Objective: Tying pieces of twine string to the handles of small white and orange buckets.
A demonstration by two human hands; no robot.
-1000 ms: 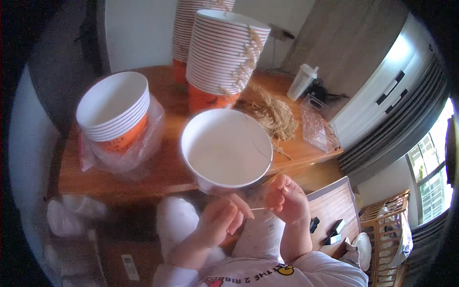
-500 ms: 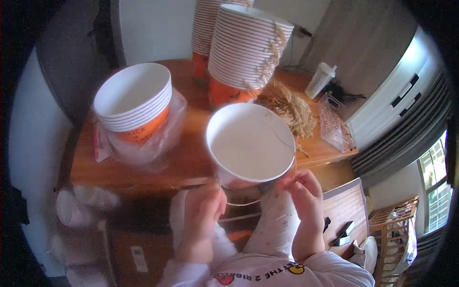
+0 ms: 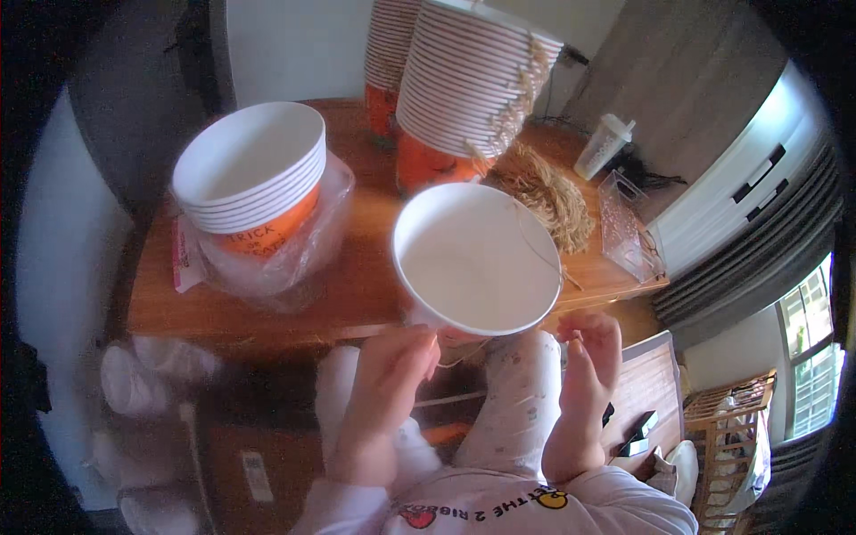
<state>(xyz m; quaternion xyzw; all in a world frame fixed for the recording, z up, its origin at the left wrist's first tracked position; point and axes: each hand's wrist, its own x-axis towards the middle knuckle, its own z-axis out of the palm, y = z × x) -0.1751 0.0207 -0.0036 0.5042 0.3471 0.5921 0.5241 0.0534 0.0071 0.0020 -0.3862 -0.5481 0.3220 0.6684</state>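
Note:
A paper bucket (image 3: 477, 259), white inside, is in front of me at the table's front edge with its mouth facing up toward me. A thin straw-coloured cord hangs over its right rim. My left hand (image 3: 392, 370) is closed in a pinch below the rim's left side, where a pale cord (image 3: 464, 357) loops out from the fingers under the bucket. To the right of the rim, my right hand (image 3: 593, 352) is raised with thumb and fingertips together; whatever they pinch is too small to make out. Neither hand grips the rim.
On the wooden table (image 3: 366, 294) stand a short bucket stack (image 3: 254, 183) in clear plastic and a tall bucket stack (image 3: 473, 80) hung with cords. Another stack (image 3: 388, 67) rises behind. A bundle of straw-coloured cords (image 3: 548, 196), a clear tray (image 3: 629, 227) and a lidded cup (image 3: 606, 147) lie right.
My right hand has moved away from the bucket's side, a little to the right. The left hand stays near the left side, and the bucket sits slightly further right in view.

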